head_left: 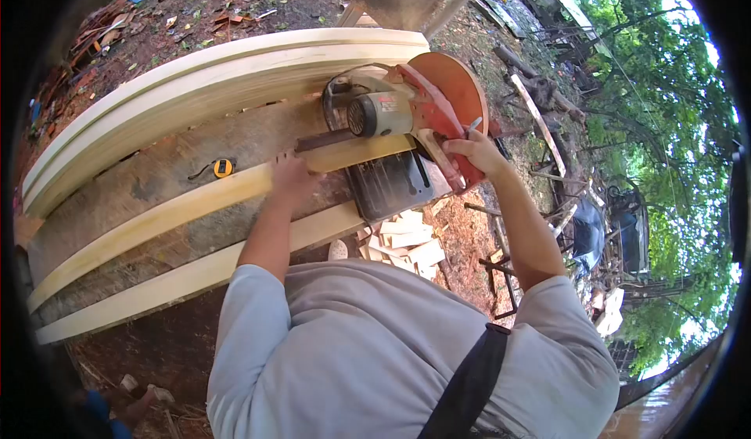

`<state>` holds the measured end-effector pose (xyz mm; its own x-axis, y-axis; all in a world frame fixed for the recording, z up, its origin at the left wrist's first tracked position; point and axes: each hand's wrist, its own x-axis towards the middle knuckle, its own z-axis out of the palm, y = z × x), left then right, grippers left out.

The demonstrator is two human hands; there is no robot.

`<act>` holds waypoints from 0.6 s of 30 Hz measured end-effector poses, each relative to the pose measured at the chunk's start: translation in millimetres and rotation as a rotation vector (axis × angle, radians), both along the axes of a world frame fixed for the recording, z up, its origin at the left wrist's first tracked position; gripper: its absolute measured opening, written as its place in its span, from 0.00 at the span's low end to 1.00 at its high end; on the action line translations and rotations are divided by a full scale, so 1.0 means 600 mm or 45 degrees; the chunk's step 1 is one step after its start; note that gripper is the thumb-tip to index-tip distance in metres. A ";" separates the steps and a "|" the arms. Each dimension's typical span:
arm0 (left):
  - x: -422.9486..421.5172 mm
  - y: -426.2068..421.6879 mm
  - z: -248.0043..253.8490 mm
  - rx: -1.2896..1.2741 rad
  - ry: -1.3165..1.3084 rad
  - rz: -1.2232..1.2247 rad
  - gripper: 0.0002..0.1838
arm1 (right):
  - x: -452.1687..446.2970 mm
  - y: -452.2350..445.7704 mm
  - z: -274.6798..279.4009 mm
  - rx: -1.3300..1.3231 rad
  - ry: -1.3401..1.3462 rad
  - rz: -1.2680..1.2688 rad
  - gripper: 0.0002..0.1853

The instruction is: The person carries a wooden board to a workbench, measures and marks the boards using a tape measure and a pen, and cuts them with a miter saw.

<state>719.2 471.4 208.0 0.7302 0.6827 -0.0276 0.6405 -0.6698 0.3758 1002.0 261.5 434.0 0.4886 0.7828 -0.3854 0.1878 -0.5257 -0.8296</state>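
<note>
A chop saw with a large round red blade guard stands at the right end of a wooden bench. My right hand is closed round the saw's red handle. A long pale board runs across the bench and onto the saw's black base, against a dark fence. Over that board lies my left hand, near the fence and left of the blade; its fingers are blurred. A yellow tape measure rests on the bench behind the board.
Stacked long boards line the bench's far side. Another board lies along the near edge. Offcuts are piled on the ground below the saw. Branches, debris and trees stand to the right. Part of another person's foot shows at lower left.
</note>
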 end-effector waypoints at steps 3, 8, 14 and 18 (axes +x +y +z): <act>-0.003 0.018 0.016 -0.156 0.125 0.005 0.35 | 0.020 0.028 0.023 -0.125 -0.249 0.117 0.14; -0.041 -0.023 0.027 -0.381 0.251 -0.099 0.46 | 0.041 0.091 0.150 -0.047 -0.825 0.196 0.17; -0.073 -0.088 -0.001 -0.265 0.235 -0.030 0.49 | 0.007 0.104 0.181 0.383 -1.245 0.074 0.25; -0.067 -0.082 0.002 -0.372 0.352 -0.023 0.50 | -0.050 0.056 0.166 1.037 -1.224 -0.002 0.15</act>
<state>678.7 422.1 209.1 0.6797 0.6042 -0.4159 0.7333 -0.5722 0.3671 971.8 295.3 533.8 0.3043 0.6250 0.7188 0.8943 0.0723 -0.4415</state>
